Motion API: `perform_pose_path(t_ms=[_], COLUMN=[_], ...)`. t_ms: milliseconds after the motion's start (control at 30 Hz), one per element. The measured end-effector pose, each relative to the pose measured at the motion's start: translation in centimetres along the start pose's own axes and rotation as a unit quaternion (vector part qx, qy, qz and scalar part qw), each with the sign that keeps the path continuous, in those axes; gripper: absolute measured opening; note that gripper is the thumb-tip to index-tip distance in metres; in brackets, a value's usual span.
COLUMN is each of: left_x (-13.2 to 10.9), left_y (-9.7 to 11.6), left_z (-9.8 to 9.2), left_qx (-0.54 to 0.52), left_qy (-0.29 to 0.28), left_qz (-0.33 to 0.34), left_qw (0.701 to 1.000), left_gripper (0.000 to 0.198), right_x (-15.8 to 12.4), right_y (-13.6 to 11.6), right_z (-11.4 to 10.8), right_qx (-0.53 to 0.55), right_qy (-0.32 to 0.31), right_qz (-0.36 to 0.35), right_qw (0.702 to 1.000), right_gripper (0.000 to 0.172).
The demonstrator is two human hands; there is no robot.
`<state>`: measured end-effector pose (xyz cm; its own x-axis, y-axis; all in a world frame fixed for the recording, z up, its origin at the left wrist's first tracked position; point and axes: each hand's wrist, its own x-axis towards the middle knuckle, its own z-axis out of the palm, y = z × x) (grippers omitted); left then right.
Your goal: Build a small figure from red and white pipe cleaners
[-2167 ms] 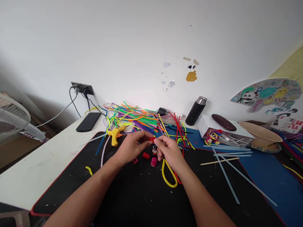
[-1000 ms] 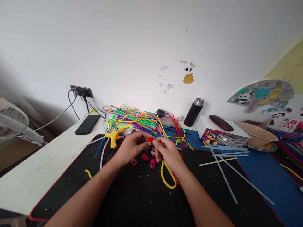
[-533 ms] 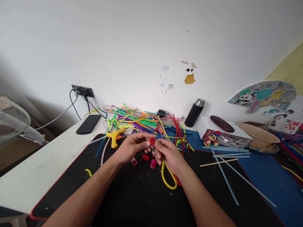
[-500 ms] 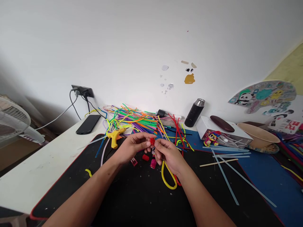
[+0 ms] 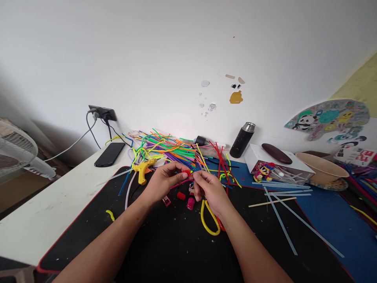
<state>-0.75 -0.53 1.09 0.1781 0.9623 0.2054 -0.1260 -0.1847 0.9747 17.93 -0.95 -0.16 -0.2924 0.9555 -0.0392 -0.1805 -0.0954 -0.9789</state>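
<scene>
Between thumb and fingers, my left hand (image 5: 165, 181) holds a small red fuzzy piece (image 5: 186, 173). My right hand (image 5: 208, 188) is pinched close beside it on the right; what its fingertips grip is too small to make out. Just below the hands, a second red piece (image 5: 181, 195), a magenta fuzzy figure part (image 5: 191, 202) and a red clip (image 5: 166, 201) lie on the black mat (image 5: 182, 251). A yellow loop (image 5: 209, 228) lies under my right wrist.
A yellow glue gun (image 5: 142, 171) lies left of my left hand, beyond it a phone (image 5: 109, 154). Colourful pipe cleaners (image 5: 171, 149) are heaped by the wall. A black flask (image 5: 242, 140), white box (image 5: 282, 167), small figure (image 5: 263, 172) and translucent strips (image 5: 281, 220) are on the right.
The red piece has shifted slightly left with my left fingers. My right fingertips have moved a little away from it, opening a small gap.
</scene>
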Motion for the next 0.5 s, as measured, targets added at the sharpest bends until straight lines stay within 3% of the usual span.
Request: perform_pose_path(t_ms=[300, 500], left_x=[0.17, 0.23], left_y=[-0.53, -0.48], left_z=[0.34, 0.12], left_qx=[-0.013, -0.049], left_qy=[-0.025, -0.031], left_qz=[-0.030, -0.039], left_qw=[0.999, 0.998], left_gripper=[0.043, 0.041], right_x=[0.02, 0.08], right_y=[-0.18, -0.09], right_z=[0.27, 0.04], right_qx=[-0.048, -0.051], right_qy=[0.002, 0.043], right_qz=[-0.032, -0.045], right_qw=[0.998, 0.997], right_gripper=[0.040, 0.038])
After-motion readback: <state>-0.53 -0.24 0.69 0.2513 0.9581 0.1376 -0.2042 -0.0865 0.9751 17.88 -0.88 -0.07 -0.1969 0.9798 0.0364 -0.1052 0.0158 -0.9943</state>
